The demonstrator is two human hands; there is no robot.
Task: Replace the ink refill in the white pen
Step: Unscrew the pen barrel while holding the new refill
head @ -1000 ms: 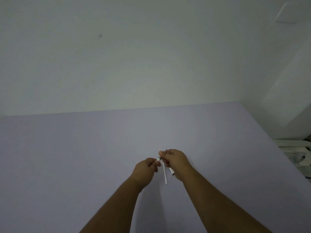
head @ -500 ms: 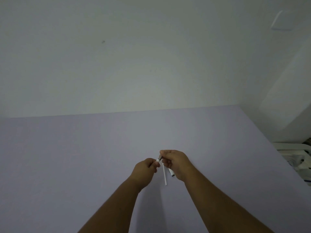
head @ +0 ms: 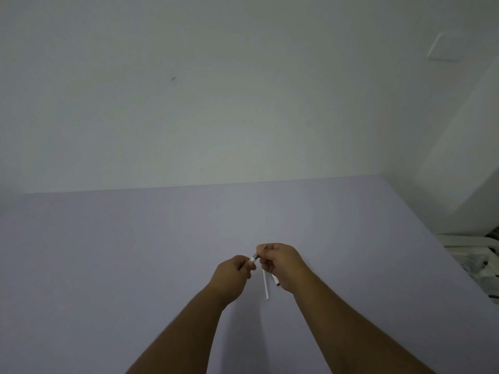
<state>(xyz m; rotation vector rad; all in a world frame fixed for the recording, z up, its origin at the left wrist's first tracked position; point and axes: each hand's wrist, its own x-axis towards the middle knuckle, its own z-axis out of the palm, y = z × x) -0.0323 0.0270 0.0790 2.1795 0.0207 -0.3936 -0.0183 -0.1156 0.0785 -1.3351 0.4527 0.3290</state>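
Note:
Both hands meet above the lilac table (head: 135, 265). My left hand (head: 232, 276) is closed around the white pen (head: 253, 259), whose grey tip end sticks out toward the right hand. My right hand (head: 283, 264) pinches at that tip with thumb and forefinger. A thin white ink refill (head: 266, 286) hangs down from the right hand's fingers. A short white piece with a dark end (head: 276, 281) also shows under the right palm. Most of the pen body is hidden inside the left fist.
A pale wall rises behind the table's far edge. The table's right edge runs diagonally; beyond it stands white plastic furniture with clutter (head: 469, 263).
The hands have stayed together at the pen tip with hardly any shift. The camera tilted up slightly, so the table edge sits lower in view.

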